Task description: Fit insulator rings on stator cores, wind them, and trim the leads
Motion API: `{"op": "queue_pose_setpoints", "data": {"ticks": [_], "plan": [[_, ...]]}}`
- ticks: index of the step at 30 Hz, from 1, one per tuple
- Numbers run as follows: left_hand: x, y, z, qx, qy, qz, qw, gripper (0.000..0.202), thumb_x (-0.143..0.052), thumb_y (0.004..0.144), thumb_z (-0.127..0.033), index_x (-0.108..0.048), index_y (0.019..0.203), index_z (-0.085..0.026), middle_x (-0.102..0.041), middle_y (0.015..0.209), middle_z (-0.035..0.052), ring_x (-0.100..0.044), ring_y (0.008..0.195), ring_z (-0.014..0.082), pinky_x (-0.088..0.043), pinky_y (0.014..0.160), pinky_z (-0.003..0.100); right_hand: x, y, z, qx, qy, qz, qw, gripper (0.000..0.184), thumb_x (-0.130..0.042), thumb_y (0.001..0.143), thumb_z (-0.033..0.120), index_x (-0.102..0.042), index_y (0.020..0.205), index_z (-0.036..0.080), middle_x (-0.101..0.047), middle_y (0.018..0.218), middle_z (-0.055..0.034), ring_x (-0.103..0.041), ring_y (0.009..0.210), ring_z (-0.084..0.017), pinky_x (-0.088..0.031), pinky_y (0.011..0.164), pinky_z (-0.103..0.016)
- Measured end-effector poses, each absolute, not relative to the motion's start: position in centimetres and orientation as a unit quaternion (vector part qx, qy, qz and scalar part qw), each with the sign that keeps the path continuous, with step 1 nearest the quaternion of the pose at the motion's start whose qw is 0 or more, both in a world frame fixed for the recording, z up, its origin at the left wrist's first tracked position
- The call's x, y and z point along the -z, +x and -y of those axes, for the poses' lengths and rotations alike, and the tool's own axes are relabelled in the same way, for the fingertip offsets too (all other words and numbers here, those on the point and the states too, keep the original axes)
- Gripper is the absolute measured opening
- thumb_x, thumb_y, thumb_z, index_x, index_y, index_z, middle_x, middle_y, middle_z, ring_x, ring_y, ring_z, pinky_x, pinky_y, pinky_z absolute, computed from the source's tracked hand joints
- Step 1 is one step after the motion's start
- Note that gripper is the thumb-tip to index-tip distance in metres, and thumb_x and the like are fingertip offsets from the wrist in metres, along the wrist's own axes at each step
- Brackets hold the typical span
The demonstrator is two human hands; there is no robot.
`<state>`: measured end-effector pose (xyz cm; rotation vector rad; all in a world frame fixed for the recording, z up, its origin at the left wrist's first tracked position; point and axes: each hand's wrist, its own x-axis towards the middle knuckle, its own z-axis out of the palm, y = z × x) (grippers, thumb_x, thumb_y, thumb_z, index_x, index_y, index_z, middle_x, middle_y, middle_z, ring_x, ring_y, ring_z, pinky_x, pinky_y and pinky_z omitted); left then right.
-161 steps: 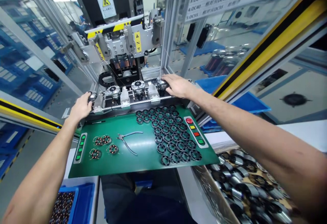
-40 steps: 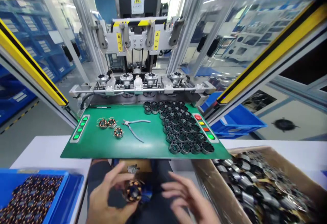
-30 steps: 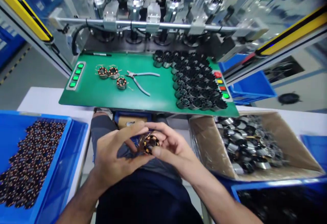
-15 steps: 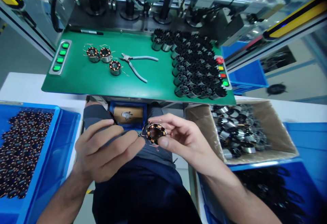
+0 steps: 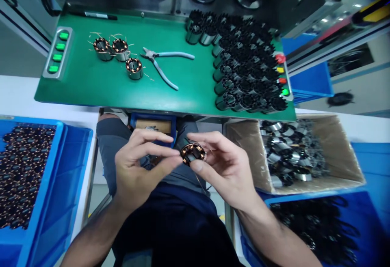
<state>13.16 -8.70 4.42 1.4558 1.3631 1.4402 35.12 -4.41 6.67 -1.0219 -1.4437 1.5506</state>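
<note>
In front of my lap, my right hand point(image 5: 230, 167) grips a copper-wound motor stator point(image 5: 195, 147) by its right side, thumb at the front rim. The stator's open ring faces up toward me, and a thin wire hangs below it. My left hand point(image 5: 138, 171) has thumb and index fingertips together at the stator's left rim; whether they also pinch a wire is too small to tell. Its other fingers stretch out above. Three wound stators point(image 5: 134, 69) with loose wire ends stand on the green work surface point(image 5: 106, 88), beside pliers point(image 5: 161, 70) with pale blue handles lying spread.
Rows of black unwound cores point(image 5: 227, 101) fill the surface's right side. A marker point(image 5: 100, 16) lies at the back left, below machine spindles. Left, a blue bin point(image 5: 57, 169) holds wound stators. Right are a lined carton point(image 5: 344, 157) of metal rings and a blue bin point(image 5: 274, 199) of black parts.
My left hand has moved right and turned, bringing its thumb and index to the stator's rim. The stator has shifted slightly right and up in my right hand. The head view has tilted down.
</note>
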Motion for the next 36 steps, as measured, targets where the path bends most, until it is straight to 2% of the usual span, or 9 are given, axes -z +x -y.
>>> {"op": "queue_pose_setpoints", "data": {"ticks": [3,6,14,20,23,26,30,34,36], "plan": [[-3.0,14.6,8.9,-0.546,0.448,-0.517,0.484,0.033,-0.082,0.109,-0.052,-0.086,0.094,-0.023,-0.086,0.117,0.0088,-0.079,0.111,0.0243,-0.065,0.105,0.041,-6.4,35.2,4.4,-0.643,-0.382,0.545,0.38,0.044,-0.091,0.104,0.043,-0.076,0.141,0.025,-0.085,0.113,-0.0063,-0.085,0.096,-0.018,-0.071,0.083,-0.026],[-0.7,14.5,9.3,-0.514,0.324,-0.533,0.589,0.042,-0.081,0.107,-0.06,-0.087,0.1,-0.019,-0.087,0.123,0.0125,-0.082,0.109,0.024,-0.067,0.095,0.035,-6.3,35.9,4.4,-0.7,-0.325,0.517,0.371,0.055,-0.089,0.105,0.043,-0.066,0.153,0.029,-0.084,0.11,-0.0042,-0.082,0.086,-0.015,-0.069,0.076,-0.024],[-3.9,11.4,8.0,-0.489,0.503,-0.44,0.56,0.009,-0.093,0.102,-0.036,-0.094,0.101,-0.027,-0.09,0.105,0.0071,-0.085,0.099,0.0219,-0.069,0.094,0.034,-5.0,35.6,4.6,-0.703,-0.329,0.564,0.283,0.061,-0.088,0.105,0.032,-0.063,0.161,0.025,-0.079,0.106,-0.0028,-0.079,0.093,-0.014,-0.068,0.088,-0.023],[-3.6,12.7,9.7,-0.491,0.462,-0.489,0.553,0.021,-0.075,0.115,-0.036,-0.081,0.101,-0.023,-0.084,0.126,0.0068,-0.082,0.114,0.0174,-0.067,0.092,0.023,-4.3,35.4,4.9,-0.694,-0.299,0.556,0.347,0.057,-0.087,0.106,0.025,-0.064,0.158,0.028,-0.082,0.117,-0.0045,-0.083,0.104,-0.015,-0.07,0.092,-0.025],[-1.6,12.9,10.7,-0.485,0.412,-0.517,0.572,0.028,-0.07,0.118,-0.041,-0.076,0.099,-0.021,-0.084,0.122,0.0081,-0.084,0.106,0.0177,-0.067,0.077,0.021,-4.5,35.8,5.0,-0.694,-0.304,0.547,0.356,0.058,-0.088,0.106,0.033,-0.062,0.158,0.027,-0.083,0.116,-0.0055,-0.085,0.102,-0.018,-0.071,0.087,-0.027],[-0.7,11.8,10.8,-0.502,0.432,-0.554,0.504,0.023,-0.083,0.11,-0.045,-0.077,0.112,-0.022,-0.086,0.127,0.0095,-0.085,0.118,0.0215,-0.07,0.092,0.026,-4.9,35.9,4.9,-0.683,-0.327,0.557,0.341,0.065,-0.089,0.105,0.034,-0.059,0.163,0.028,-0.083,0.114,-0.0042,-0.083,0.098,-0.017,-0.07,0.087,-0.026],[-3.2,10.5,10.4,-0.457,0.66,-0.511,0.307,0.089,-0.109,0.081,-0.055,-0.067,0.155,-0.027,-0.084,0.146,0.0129,-0.081,0.139,0.0341,-0.055,0.136,0.055,-5.2,35.4,4.7,-0.674,-0.335,0.589,0.294,0.072,-0.089,0.104,0.029,-0.057,0.169,0.027,-0.08,0.109,-0.0019,-0.079,0.094,-0.014,-0.069,0.09,-0.025],[-5.9,10.8,10.1,-0.406,0.726,-0.489,0.263,0.075,-0.097,0.099,-0.041,-0.062,0.163,-0.025,-0.091,0.129,0.0085,-0.091,0.113,0.0248,-0.069,0.116,0.036,-5.6,34.8,4.3,-0.661,-0.318,0.624,0.27,0.077,-0.09,0.103,0.027,-0.056,0.172,0.028,-0.081,0.112,-0.0026,-0.079,0.097,-0.016,-0.069,0.092,-0.027],[-6.0,11.1,10.0,-0.407,0.726,-0.494,0.254,0.073,-0.095,0.101,-0.04,-0.062,0.164,-0.024,-0.091,0.13,0.0084,-0.091,0.112,0.0239,-0.072,0.108,0.031,-6.0,34.7,3.9,-0.59,-0.334,0.673,0.297,0.072,-0.099,0.095,0.027,-0.07,0.161,0.03,-0.081,0.115,-0.0032,-0.079,0.101,-0.018,-0.068,0.092,-0.029]]}}
